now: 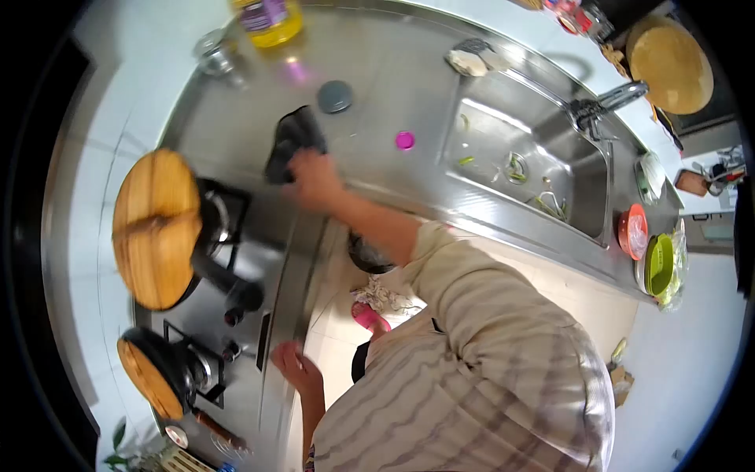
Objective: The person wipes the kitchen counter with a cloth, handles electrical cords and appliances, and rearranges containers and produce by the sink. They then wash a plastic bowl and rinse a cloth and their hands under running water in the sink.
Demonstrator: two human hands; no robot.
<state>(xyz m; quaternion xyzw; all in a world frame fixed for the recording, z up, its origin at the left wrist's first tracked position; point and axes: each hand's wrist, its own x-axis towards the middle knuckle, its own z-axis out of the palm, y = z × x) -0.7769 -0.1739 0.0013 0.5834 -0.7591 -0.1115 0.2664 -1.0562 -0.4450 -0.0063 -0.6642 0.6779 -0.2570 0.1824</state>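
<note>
On the steel counter, a black cloth [297,140] lies bunched under my right hand [314,179], whose blurred fingers are closed on its near edge. A round dark lid [335,97] sits just beyond the cloth. Farther right on the counter is a small pink cap [404,141]. My left hand [297,366] hangs by the front edge of the gas stove [271,283], fingers loosely bent and apart, holding nothing.
Two pans with wooden lids [157,228] [148,377] stand on the stove, handles pointing toward me. An oil bottle [271,22] and a glass jar [216,53] are at the back. Green scraps lie in the sink [480,118]; bowls [634,231] stand right of it.
</note>
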